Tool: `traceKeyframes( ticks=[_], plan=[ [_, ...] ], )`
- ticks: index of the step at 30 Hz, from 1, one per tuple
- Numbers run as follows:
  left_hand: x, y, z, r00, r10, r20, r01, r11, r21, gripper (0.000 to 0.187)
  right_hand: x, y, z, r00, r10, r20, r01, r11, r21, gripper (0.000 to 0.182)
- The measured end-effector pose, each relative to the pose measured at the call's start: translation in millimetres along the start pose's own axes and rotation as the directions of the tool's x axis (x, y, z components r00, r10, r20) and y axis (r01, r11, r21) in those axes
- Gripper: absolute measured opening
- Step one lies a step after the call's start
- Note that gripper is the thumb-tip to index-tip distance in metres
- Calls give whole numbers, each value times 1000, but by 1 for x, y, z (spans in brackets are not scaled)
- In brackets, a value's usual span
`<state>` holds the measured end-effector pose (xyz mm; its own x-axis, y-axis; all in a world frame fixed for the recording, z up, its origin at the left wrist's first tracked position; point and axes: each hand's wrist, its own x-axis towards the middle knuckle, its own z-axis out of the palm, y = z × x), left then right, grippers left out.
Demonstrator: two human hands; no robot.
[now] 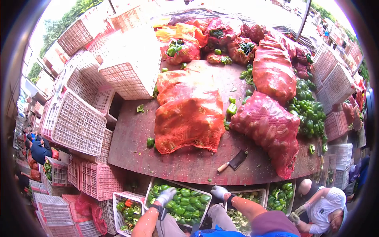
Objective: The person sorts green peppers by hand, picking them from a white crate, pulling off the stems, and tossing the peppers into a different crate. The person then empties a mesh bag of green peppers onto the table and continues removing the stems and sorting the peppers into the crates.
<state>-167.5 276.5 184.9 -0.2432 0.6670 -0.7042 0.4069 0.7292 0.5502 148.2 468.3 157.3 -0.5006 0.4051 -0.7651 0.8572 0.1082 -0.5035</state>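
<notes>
My left hand [166, 196], in a pale glove, rests at the left part of a white crate [148, 193] of green peppers [185, 203]. Its fingers are too small to make out clearly. At the crate's right edge is my gloved right hand [219, 192], whose finger shape I cannot make out either. Beyond the crate, on the reddish table [134, 138], lies a cleaver [237, 160] with a wooden handle. An orange mesh sack [189, 118] lies behind it, with a red mesh sack [268, 126] to the right.
Stacked plastic crates [77, 122] stand left of the table. More filled sacks [274, 71] and loose green peppers [308, 110] lie at the back and right. A crate of trimmings [258, 195] is at right. A co-worker [325, 205] in a white shirt sits at the lower right.
</notes>
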Motion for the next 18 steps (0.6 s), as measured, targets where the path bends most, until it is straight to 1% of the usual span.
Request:
traceKeyframes(
  ticks=[1, 2, 3, 4, 5, 6, 7, 8, 9, 10, 11, 12, 13, 14, 15, 17, 18],
  plan=[
    [14, 9, -10, 991, 112, -79, -111, 994, 19, 50, -1, 1, -23, 998, 6, -62, -6, 1000, -2, 44],
    [25, 56, -53, 974, 201, -104, -190, 976, 110, 48, -5, -6, -60, 994, 23, -104, -19, 999, 39, 44],
    [22, 88, -75, 966, 187, -177, -183, 982, 38, 48, -9, -8, -79, 989, 54, -138, -43, 996, 80, 43],
    [19, 114, -96, 954, 208, -217, -207, 978, 30, 48, 5, 3, -78, 972, 89, -218, -61, 989, 134, 42],
    [20, 137, -118, 950, 203, -237, -207, 978, 7, 49, 2, 1, -89, 965, 112, -239, -70, 981, 178, 42],
    [31, 141, -133, 939, 230, -255, -250, 967, -48, 50, 1, -4, -97, 964, 95, -247, -49, 981, 185, 42],
    [39, 150, -147, 930, 243, -277, -262, 964, -33, 49, 1, -7, -104, 963, 77, -257, -27, 981, 192, 41],
    [63, 137, -158, 944, 190, -269, -221, 971, -91, 48, 7, -4, -108, 966, 67, -250, -27, 987, 159, 42],
    [76, 144, -169, 956, 137, -258, -179, 973, -147, 47, 19, -2, -109, 968, 57, -243, -26, 991, 128, 44],
    [83, 146, -178, 957, 122, -263, -168, 973, -161, 47, 31, 2, -112, 970, 49, -238, -26, 995, 96, 45],
    [80, 165, -188, 959, 105, -264, -156, 972, -176, 47, 38, 2, -118, 976, 35, -213, -10, 993, 118, 45],
    [94, 164, -195, 951, 129, -282, -167, 980, -113, 47, 45, 1, -127, 982, 23, -186, 3, 990, 139, 45],
    [111, 160, -203, 939, 212, -272, -227, 974, -23, 47, 54, 0, -136, 987, 11, -158, 14, 987, 158, 46],
    [110, 181, -210, 942, 198, -271, -204, 979, 6, 50, 56, -11, -147, 979, 100, -180, -61, 976, 207, 46],
    [110, 205, -219, 944, 184, -272, -181, 983, 36, 52, 63, -17, -159, 973, 76, -216, -30, 978, 207, 46],
    [155, 211, -235, 922, 219, -319, -184, 973, 139, 57, 88, -33, -186, 956, 26, -292, 35, 978, 204, 47],
    [174, 220, -243, 911, 237, -337, -182, 965, 188, 60, 91, -53, -208, 960, 49, -276, 30, 960, 277, 47]
  ],
)
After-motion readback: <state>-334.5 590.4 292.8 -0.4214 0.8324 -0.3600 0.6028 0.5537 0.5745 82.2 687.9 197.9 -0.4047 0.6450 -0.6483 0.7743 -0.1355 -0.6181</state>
